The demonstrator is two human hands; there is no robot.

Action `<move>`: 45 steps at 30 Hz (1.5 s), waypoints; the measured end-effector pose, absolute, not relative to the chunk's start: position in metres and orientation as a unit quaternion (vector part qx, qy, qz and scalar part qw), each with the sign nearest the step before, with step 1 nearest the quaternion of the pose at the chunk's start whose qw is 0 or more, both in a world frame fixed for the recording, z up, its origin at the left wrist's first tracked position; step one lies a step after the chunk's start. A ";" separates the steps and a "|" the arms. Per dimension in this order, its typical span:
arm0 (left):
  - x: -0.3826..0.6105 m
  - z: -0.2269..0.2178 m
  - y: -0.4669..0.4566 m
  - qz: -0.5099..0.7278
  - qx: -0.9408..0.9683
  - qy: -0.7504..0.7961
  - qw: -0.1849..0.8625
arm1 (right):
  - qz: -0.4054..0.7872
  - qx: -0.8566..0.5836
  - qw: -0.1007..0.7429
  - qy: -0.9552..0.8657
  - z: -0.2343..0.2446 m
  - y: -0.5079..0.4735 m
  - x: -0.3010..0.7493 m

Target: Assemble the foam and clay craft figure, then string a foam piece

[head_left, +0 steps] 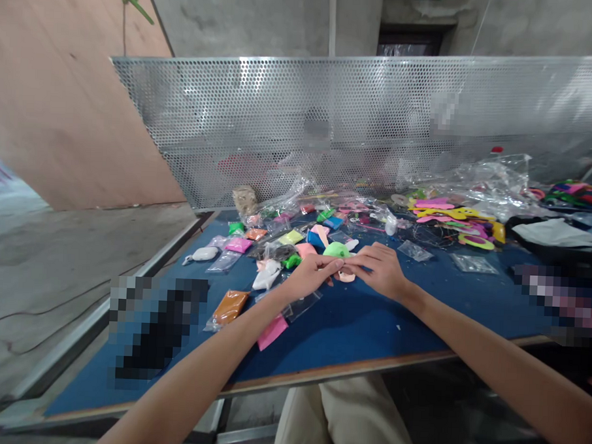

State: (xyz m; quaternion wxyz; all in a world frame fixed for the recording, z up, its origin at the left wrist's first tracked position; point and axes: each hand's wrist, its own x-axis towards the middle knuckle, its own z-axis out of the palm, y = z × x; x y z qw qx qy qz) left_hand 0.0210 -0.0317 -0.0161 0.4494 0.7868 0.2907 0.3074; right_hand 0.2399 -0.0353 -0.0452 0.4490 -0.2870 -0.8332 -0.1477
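My left hand (pixel 314 273) and my right hand (pixel 381 270) meet over the blue table, fingertips pinched together. Whatever lies between the fingertips is too small or hidden to make out. Just behind them is a light green rounded piece (pixel 336 249), which looks like modelling clay, with a white piece (pixel 352 245) at its right. A pale peach piece (pixel 346 277) shows below the fingers, partly covered by them. Close to my left hand lie a bright green lump (pixel 291 261) and a white packet (pixel 267 275).
Packets of coloured material surround the hands, including an orange-brown one (pixel 231 307) and a pink one (pixel 272 332). Yellow and pink foam shapes (pixel 446 212) are piled at the right. A perforated metal panel (pixel 281 110) closes off the table's back. Clear plastic bags (pixel 494 181) lie against it.
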 end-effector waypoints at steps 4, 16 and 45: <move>0.018 -0.014 -0.031 0.315 0.778 0.296 0.456 | -0.140 -0.277 0.450 -0.837 -0.045 -0.035 0.241; 0.020 -0.026 -0.027 0.360 0.684 0.315 0.550 | -0.130 -0.278 0.468 -0.829 -0.047 -0.034 0.237; 0.016 -0.016 -0.027 0.350 0.769 0.321 0.429 | -0.092 -0.293 0.467 -0.829 -0.044 -0.036 0.237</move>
